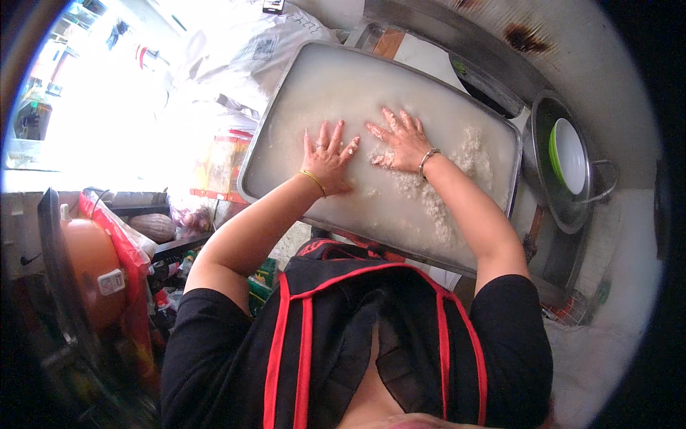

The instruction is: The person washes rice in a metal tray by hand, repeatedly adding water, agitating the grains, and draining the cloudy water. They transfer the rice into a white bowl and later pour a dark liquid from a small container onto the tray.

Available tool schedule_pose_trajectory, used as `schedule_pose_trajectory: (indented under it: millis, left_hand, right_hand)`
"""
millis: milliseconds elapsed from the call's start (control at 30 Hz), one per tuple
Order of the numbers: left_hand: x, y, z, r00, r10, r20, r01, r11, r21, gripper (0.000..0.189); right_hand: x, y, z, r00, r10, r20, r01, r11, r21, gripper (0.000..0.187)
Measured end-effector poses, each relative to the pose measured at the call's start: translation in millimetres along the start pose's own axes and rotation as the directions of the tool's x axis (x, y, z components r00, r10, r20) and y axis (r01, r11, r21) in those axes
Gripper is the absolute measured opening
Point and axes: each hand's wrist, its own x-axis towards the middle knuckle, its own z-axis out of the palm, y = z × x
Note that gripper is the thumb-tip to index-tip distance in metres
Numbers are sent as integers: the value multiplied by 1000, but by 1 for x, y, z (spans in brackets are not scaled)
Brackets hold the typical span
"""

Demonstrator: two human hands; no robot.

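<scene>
A large rectangular metal tray (343, 217) lies before me, filled with a cloudy whitish liquid or wet layer. Pale grainy clumps (471, 155), resembling rice, are heaped in its right part and trail towards the near edge. My left hand (328, 161) is spread palm down over the tray's left-middle, a yellow bangle at the wrist and a few bits on the fingers. Further right, my right hand (402, 140) is also palm down with fingers apart, and more clumps cling to its fingers. Neither hand grips anything. How deep the fingertips sit is hard to tell.
A metal basin (538, 155) holding a white-and-green bowl (571, 155) stands right of the tray. White printed sacks (257, 48) lie behind it, a phone (273, 6) on top. At left are an orange rounded container (88, 273) and a red plastic bag (126, 252).
</scene>
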Motion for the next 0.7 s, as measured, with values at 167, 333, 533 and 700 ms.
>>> schedule_pose_trajectory:
  millis: [167, 333, 533, 700]
  left_hand:
    - [10, 8, 9, 1000, -4, 30, 4, 1000, -2, 81]
    - [23, 17, 20, 997, 39, 65, -40, 999, 10, 51]
    - [24, 26, 8, 985, 172, -6, -172, 985, 11, 28]
    - [32, 44, -10, 968, 233, -89, -243, 961, -131, 42]
  right_hand:
    - [8, -6, 0, 991, 123, 48, -124, 992, 32, 57]
    - [33, -12, 0, 930, 367, -40, -348, 907, 238, 39]
    - [27, 22, 2, 700, 693, -173, -421, 596, 684, 23]
    - [-49, 70, -1, 717, 523, -461, -110, 738, 666, 26]
